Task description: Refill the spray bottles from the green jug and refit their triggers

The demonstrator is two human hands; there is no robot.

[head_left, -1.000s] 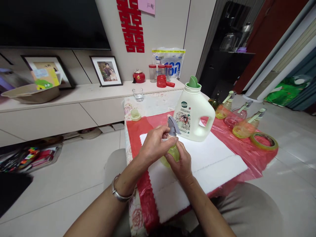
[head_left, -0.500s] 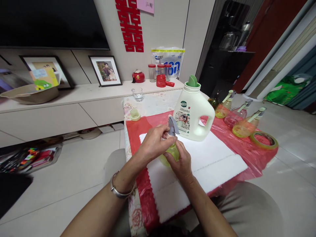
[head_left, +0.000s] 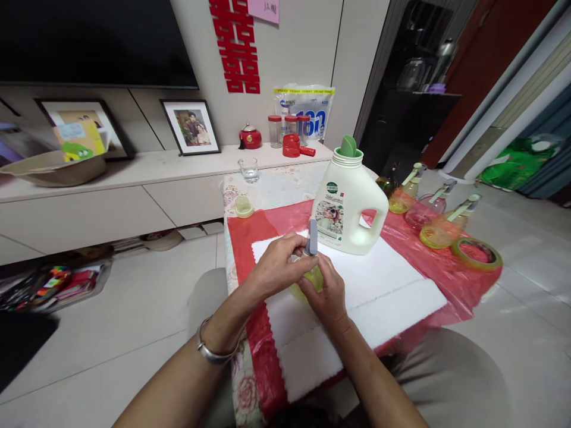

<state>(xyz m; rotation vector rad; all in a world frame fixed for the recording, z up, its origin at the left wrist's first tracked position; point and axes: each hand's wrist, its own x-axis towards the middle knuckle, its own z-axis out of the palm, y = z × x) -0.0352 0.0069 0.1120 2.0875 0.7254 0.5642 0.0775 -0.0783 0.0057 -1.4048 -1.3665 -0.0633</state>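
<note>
At the left end of the desk (head_left: 279, 189), a pale cap (head_left: 244, 207) sits apart, just beside the edge of the red film (head_left: 419, 249). Toward the middle, the yellow bottle (head_left: 316, 278) is over the white sheet (head_left: 379, 291), roughly upright, with the grey nozzle (head_left: 311, 239) at its neck. The fitting of that nozzle looks well advanced, though the fingers hide the joint, so whether it is fully seated or tight cannot be told. Just behind, the jug (head_left: 350, 208) stands open, a green spout (head_left: 348, 146) showing in its mouth. Farther right, three spray bottles (head_left: 426, 212) stand with their heads on and look complete, near a roll of tape (head_left: 477, 254).

As for pose, the left hand (head_left: 281, 260) comes in from the lower left, back upward, a bracelet (head_left: 214, 356) on its wrist. Its fingers are curled in close at the nozzle, its thumb stretched rightward across the neck; how firmly it grips is unclear. The right hand (head_left: 328, 290) comes from the lower right and is partly closed round the bottle, thumb on the near side, fingers along the right side.
</note>
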